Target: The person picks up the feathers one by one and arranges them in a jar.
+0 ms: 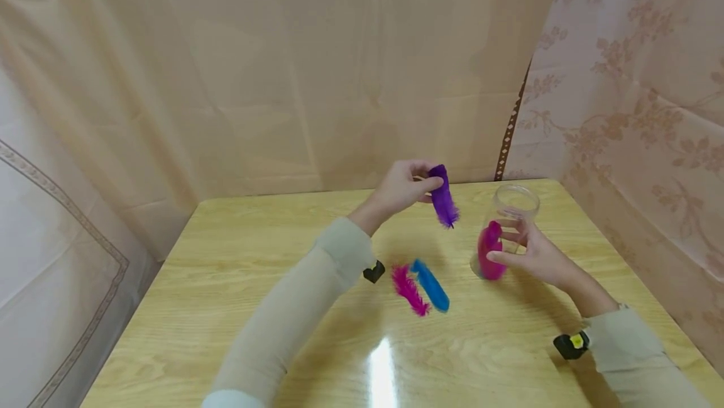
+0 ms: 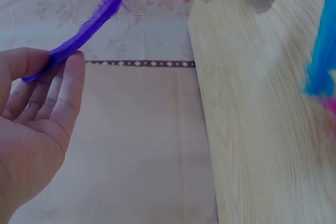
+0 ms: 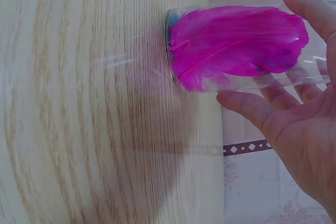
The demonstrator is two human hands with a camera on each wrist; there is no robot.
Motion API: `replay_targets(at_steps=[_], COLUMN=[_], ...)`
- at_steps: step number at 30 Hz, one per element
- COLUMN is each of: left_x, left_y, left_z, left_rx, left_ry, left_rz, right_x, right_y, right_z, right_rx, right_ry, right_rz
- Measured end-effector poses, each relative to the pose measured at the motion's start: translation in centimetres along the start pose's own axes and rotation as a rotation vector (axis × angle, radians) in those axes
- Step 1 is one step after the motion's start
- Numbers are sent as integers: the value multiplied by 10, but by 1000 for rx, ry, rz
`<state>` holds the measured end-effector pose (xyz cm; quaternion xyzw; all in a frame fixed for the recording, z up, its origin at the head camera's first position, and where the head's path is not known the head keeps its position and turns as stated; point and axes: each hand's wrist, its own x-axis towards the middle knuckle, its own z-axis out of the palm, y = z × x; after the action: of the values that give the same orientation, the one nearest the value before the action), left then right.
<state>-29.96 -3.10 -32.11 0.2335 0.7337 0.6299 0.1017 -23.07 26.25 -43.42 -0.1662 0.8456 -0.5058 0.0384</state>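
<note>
The clear jar (image 1: 516,212) stands on the wood-grain table (image 1: 226,307) and serves as the reference for all positions. Inside the jar are bright pink feathers (image 3: 236,40), with a patch of blue (image 3: 173,20) visible at the base. The right hand (image 1: 534,256) grips the jar from its right side, fingers and thumb spread around the wall. The left hand (image 1: 403,189), located to the left of the jar, pinches a purple feather (image 1: 444,200) between thumb and fingers. The feather is held above the table, apart from the jar. A blue feather (image 1: 432,287) lies on the table to the left of the jar; a loose pink feather (image 1: 410,290) lies farther left, just beside the blue one. A beige curtain (image 1: 283,81) hangs behind the jar.
</note>
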Motion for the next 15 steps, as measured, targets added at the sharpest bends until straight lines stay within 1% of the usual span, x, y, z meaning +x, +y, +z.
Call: replay_targets(at_steps=[5, 10, 15], left_x=[9, 16, 22], left_y=[6, 19, 32], left_z=[13, 30, 45], left_rx=[-60, -98, -76], left_ry=[9, 23, 63], left_rz=[39, 84, 143], right_x=[2, 1, -1], right_y=[0, 2, 2], right_z=[0, 1, 1], right_rx=[6, 18, 52], right_ry=[-2, -8, -24], right_rz=[2, -9, 4])
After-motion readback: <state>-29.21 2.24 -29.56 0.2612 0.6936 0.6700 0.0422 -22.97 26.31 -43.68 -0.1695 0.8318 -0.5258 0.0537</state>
